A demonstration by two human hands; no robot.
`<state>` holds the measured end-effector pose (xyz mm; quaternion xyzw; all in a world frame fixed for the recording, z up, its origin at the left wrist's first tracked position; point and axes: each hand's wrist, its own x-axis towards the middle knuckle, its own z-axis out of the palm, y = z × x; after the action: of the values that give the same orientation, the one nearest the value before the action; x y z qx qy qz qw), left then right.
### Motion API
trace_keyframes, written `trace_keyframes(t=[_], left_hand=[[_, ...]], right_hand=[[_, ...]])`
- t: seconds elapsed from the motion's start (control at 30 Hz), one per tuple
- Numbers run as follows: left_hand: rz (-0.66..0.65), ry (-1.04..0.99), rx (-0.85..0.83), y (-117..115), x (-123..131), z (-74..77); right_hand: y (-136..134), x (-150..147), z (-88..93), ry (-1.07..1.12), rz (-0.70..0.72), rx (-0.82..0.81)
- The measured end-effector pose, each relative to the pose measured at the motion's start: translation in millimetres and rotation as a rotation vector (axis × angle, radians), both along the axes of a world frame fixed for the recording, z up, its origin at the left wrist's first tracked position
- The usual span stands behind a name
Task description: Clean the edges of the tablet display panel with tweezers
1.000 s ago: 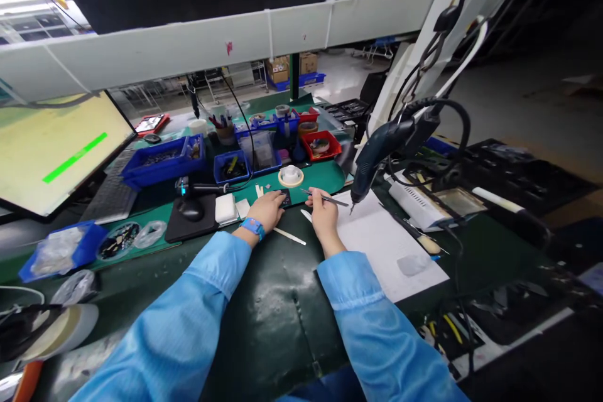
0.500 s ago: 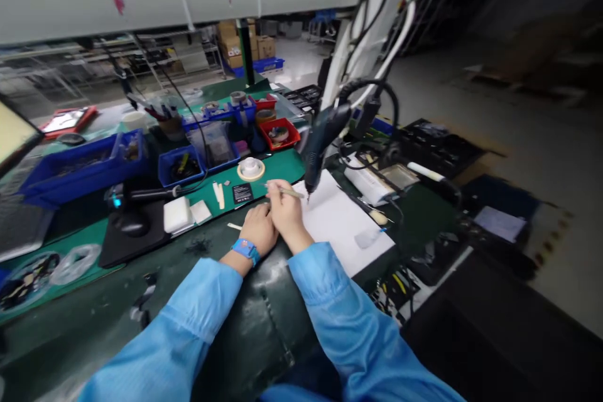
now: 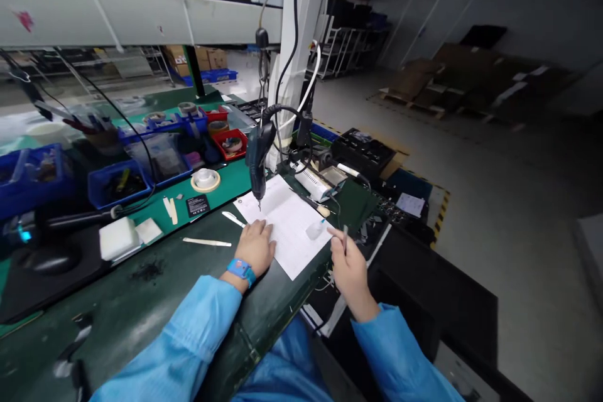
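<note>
My left hand (image 3: 255, 247), with a blue wristband (image 3: 241, 268), lies palm down at the left edge of a white sheet of paper (image 3: 287, 223), holding nothing, fingers spread. A white pen (image 3: 233, 219) lies just beyond its fingertips, and a pale flat stick (image 3: 207, 242) is to its left. My right hand (image 3: 351, 270) is raised beyond the sheet's right corner, closed around a slim greyish stick-like tool (image 3: 345, 239) whose exact kind I cannot make out. Its index finger points toward a small clear bottle (image 3: 315, 230) on the sheet. An electric screwdriver (image 3: 258, 166) hangs tip down over the paper.
Blue bins (image 3: 120, 183) and a red bin (image 3: 230, 144) line the back. A roll of tape (image 3: 205, 180), a black battery (image 3: 197, 205) and a white block (image 3: 119, 239) sit on the green mat. A soldering station (image 3: 313, 183) stands right; a scanner (image 3: 23, 232) is left.
My right hand has moved away from my left hand to the right, still holding the slim tool. My left hand now lies flat on the paper's edge. The view has turned right.
</note>
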<state>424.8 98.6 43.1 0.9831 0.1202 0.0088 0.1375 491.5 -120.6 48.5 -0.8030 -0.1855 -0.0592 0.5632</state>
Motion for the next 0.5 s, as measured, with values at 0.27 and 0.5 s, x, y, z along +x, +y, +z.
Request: trace_keyframes(t=[0.27,0.5], left_hand=[[0.129,-0.228,-0.085,-48.5,-45.3,-33.3],[0.154,-0.334,-0.3,-51.3,-76.3,-44.2]], right_hand=[[19.0,52.9,13.8,-0.146,0.107,-0.346],[119.0,-5.8,83.4,-0.304,0.593,-0.256]])
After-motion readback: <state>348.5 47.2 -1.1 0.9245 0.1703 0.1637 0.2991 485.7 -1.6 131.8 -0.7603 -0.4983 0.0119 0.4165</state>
